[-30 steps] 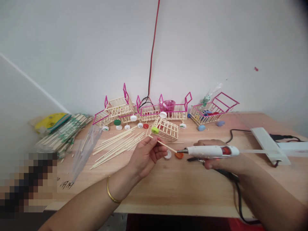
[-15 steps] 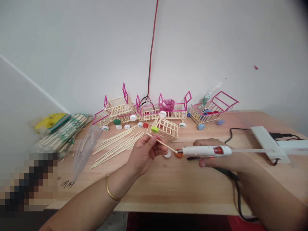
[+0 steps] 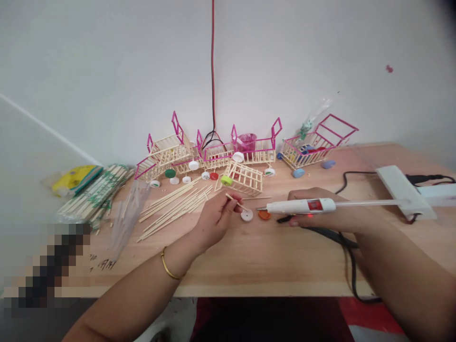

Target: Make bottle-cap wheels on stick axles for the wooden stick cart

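Wooden stick [image 3: 231, 198] slanted near white cap [image 3: 246, 217]
Left hand [image 3: 215, 216] pinched it, right hand [image 3: 333, 222] gripped glue gun [image 3: 290, 207]; gluing seemed underway, next calling for steadiness.

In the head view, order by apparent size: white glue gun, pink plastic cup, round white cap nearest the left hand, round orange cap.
White glue gun
Pink plastic cup
White cap and orange cap: too alike to rank

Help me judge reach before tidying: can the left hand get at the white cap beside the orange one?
Probably yes: the left hand is close to the white cap, and only the stick it holds seems in the way.
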Demonstrator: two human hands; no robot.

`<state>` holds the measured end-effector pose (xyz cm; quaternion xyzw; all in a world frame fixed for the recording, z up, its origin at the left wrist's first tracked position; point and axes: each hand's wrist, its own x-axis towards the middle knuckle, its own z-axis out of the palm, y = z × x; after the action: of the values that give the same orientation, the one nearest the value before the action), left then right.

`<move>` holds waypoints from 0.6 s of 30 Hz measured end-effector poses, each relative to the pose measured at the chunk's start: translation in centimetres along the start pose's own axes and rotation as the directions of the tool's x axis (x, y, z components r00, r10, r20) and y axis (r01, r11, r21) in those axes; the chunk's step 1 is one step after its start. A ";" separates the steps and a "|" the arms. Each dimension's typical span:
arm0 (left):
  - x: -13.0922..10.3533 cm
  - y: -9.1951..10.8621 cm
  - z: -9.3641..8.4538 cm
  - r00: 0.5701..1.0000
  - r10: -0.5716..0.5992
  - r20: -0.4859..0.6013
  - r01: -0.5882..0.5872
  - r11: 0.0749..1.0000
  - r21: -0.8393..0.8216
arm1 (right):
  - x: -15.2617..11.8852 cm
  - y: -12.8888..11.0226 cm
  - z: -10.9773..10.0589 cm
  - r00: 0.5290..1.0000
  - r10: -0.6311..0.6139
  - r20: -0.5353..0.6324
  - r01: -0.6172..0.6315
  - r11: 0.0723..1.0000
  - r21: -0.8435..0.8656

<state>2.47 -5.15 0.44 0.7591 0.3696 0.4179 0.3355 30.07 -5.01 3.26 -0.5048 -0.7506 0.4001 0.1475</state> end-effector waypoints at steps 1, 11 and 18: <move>0.0 0.0 0.0 1.000 0.019 0.017 -0.020 0.999 0.034 | 0.1 0.2 0.0 1.000 -0.012 0.025 0.012 1.000 -0.010; -0.1 -0.9 0.4 0.996 0.034 0.077 -0.039 0.998 0.057 | 0.7 0.1 0.6 0.998 -0.025 0.064 0.030 0.996 -0.087; 0.1 -0.6 0.6 0.990 0.048 0.129 -0.060 0.994 0.094 | 0.7 0.4 0.6 0.998 -0.010 0.063 0.014 0.998 -0.063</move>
<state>2.84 -4.88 -0.29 0.8094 0.3468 0.3592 0.3092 29.66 -4.58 2.43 -0.4919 -0.7701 0.3909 0.1101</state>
